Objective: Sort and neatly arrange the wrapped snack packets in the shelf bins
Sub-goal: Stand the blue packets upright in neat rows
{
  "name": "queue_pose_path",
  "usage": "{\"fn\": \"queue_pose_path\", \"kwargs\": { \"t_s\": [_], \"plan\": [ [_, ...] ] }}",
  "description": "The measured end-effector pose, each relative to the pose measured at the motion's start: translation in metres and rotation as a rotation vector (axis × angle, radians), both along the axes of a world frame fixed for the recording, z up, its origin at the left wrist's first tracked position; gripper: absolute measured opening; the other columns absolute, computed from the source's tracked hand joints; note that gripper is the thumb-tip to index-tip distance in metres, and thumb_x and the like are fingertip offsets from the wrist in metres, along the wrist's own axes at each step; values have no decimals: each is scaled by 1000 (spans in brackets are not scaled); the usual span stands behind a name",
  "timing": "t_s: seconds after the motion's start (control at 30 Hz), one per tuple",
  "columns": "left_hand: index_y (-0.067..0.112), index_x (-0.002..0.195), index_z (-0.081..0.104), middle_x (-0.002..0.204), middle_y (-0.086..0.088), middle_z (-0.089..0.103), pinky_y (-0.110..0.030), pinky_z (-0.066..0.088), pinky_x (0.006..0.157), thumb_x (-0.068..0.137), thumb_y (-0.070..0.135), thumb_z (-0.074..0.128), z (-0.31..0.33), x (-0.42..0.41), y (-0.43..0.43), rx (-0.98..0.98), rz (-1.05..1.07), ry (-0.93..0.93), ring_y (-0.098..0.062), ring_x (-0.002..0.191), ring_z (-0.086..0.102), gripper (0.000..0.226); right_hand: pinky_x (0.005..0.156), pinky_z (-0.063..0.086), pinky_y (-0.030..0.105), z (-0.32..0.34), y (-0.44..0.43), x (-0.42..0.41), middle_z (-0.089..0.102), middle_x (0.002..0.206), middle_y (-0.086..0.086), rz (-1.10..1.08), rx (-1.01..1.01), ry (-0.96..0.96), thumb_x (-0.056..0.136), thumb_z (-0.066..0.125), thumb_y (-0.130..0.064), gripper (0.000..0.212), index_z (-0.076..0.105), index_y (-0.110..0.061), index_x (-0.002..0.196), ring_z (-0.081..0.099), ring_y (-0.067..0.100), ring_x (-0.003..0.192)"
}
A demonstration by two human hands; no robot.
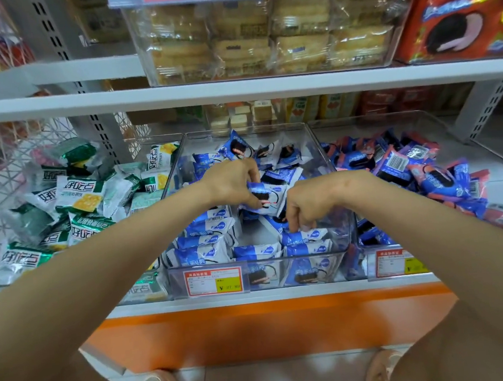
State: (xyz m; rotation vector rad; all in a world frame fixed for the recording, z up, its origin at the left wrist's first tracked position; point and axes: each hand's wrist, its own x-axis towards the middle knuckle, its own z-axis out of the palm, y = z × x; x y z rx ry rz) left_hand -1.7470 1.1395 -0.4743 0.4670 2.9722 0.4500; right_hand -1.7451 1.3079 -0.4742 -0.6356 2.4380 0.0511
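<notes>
middle bin [331, 167] front: blue packets [200, 250] standing in rows | right grip [305, 208] curled down, pinching top of front-right packet [302, 236] | left grip [237, 182] clamped on loose packet [265, 198], held above bin centre, just left of right grip | back: jumbled packets [240, 150]

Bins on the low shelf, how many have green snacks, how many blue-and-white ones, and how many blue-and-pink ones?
Left bin with green-and-white packets: 1
Middle bin with blue-and-white packets: 1
Right bin with blue-and-pink packets: 1
Total: 3 bins
</notes>
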Motion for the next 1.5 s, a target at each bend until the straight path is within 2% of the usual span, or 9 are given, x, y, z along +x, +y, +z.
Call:
{"fn": "queue_pose_path", "kwargs": {
  "t_s": [0.17,0.3,0.5,0.6,0.8,0.97,1.13,1.37,1.5],
  "plan": [
    [19,111,47,100,-2,59,-30,36,68,75,32,75,-9,1,13,-297,-130,34,-22,90,52,47,72,52,21,2,0,0,69,96,1,-4,0,-8,89,59,-6,25,69,-16,109,65,12,85],
    [18,114,53,101,0,59,-28,33,70,77,38,73,-17,2,20,-553,-274,-73,-19,92,52,46,87,55,35,2,1,-2,72,99,6,-30,9,-14,88,59,-6,24,72,-18,105,68,17,93],
    [12,107,63,91,4,59,-23,40,69,85,20,66,-8,-6,17,-403,-314,-300,-13,86,52,23,70,55,24,1,1,-1,69,82,-2,-40,-11,-12,88,57,-4,24,72,-16,103,66,13,82],
    [18,121,56,108,2,59,-25,39,79,84,30,68,-9,-5,18,-481,-332,-375,-13,93,50,41,58,48,16,3,1,1,65,78,-4,-36,-24,-12,89,57,-4,24,70,-13,106,65,13,83],
    [14,112,57,101,-1,59,-26,39,68,85,34,66,-16,-10,21,-479,-324,-279,-16,86,50,35,67,51,20,3,2,1,70,98,6,-31,-25,-16,90,55,-2,24,71,-11,105,67,17,92],
    [16,102,59,100,-5,67,-25,40,68,82,33,69,-15,-12,22,-448,-329,-455,-16,85,55,28,72,53,23,1,1,-1,70,100,6,-26,-12,-13,89,56,-2,25,71,-12,105,67,17,91],
    [9,105,59,74,12,53,-21,36,61,81,26,71,-19,-6,20,-468,-386,-422,-7,70,49,32,84,55,29,0,0,-2,70,103,6,-16,5,-7,89,56,-3,24,71,-14,105,67,17,93],
    [12,121,51,115,-4,64,-23,40,76,85,18,67,-17,-1,10,-393,-327,-529,-13,91,53,40,85,52,30,-5,-1,-4,67,114,6,15,57,-2,89,59,-7,25,68,-17,109,64,19,100],
    [13,128,48,102,7,58,-29,41,90,89,18,62,-12,3,10,-404,-325,-569,-13,97,49,42,83,50,29,-6,-4,-4,65,115,6,26,82,-5,89,57,-7,28,67,-19,113,63,20,102]
  ]
}}
